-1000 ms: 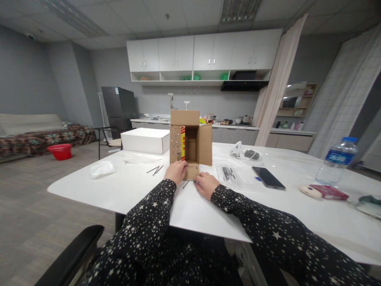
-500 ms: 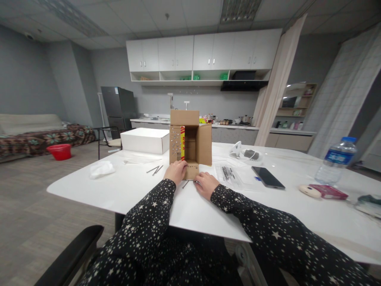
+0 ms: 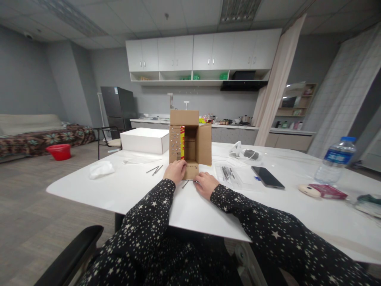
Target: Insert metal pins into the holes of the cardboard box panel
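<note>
Where hands meet: cardboard box upright, opening nearward

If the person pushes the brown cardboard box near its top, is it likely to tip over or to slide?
The cardboard box stands tall on a narrow base with its flaps open, so a high push would probably tip it. It looks mostly hollow, so likely light. The left hand rests against its bottom edge, which may steady it on the smooth table.

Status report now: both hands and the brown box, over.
Left hand on lower front flap of cardboard box, fingers curled. Right hand flat on table beside it, by thin metal pin. Box upright, flaps open. Phone lies off right, apart.
</note>
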Demonstrator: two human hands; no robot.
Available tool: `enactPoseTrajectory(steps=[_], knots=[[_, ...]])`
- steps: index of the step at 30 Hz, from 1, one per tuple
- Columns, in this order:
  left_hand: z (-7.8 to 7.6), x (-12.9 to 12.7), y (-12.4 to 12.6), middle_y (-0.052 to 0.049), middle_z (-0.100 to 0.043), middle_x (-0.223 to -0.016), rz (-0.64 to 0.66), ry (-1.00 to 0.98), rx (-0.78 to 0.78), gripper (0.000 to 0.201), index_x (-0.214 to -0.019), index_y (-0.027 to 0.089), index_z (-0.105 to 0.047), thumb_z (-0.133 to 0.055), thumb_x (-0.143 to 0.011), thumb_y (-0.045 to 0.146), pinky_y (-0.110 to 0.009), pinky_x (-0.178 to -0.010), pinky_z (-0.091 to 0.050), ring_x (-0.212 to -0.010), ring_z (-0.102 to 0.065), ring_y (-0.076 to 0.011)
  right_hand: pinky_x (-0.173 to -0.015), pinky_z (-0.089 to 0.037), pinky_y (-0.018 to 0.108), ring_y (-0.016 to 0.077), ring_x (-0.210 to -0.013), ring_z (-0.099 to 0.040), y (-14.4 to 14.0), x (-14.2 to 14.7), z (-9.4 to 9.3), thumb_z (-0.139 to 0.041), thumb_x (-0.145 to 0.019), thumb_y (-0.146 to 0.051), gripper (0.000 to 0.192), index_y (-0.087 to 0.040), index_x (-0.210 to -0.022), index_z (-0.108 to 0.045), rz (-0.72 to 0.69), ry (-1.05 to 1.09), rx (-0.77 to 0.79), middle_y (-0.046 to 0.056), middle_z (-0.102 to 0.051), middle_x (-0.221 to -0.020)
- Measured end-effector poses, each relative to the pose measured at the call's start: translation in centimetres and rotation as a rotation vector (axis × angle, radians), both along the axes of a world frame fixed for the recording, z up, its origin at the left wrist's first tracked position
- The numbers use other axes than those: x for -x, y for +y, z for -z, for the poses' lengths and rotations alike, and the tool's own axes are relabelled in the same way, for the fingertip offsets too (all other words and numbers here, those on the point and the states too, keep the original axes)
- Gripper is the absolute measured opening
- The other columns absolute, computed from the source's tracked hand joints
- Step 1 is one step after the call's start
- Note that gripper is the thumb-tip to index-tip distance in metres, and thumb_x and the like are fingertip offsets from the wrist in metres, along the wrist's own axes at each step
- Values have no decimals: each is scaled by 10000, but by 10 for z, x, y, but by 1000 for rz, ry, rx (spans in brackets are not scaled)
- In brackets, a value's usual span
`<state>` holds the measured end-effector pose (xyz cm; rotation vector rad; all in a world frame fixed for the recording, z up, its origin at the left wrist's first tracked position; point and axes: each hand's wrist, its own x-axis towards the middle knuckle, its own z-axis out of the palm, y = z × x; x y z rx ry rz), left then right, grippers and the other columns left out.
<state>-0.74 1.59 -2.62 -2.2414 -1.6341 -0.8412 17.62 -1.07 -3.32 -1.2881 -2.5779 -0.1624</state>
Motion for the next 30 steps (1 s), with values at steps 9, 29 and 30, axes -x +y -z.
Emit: enactPoseTrajectory(steps=[9,29,30], knots=[[0,-1,0,-66,-669,-994,26,14,0,197,-982,191,-598,-425,-891,168,-333,-832,-458,-931,-597,-202,-816,-376,315,209,-978,-510,1,0,2,-435,-909,-251,254,-203,-1060,-633,0,4,-3,82,-596,-1056],[-1,-7,1,-69,-644,-1069,-42,22,-16,264,-1106,203,-542,-422,-879,143,-335,-853,-430,-1006,-578,-210,-824,-382,314,208,-981,-511,3,0,4,-432,-912,-255,262,-205,-1065,-639,-12,7,-9,82,-599,-1060],[-1,-7,1,-67,-645,-1059,-46,20,-22,254,-1098,205,-541,-425,-880,146,-333,-846,-430,-1001,-582,-210,-822,-383,314,209,-981,-511,3,0,4,-431,-911,-253,264,-205,-1066,-640,-9,10,-10,82,-598,-1063]])
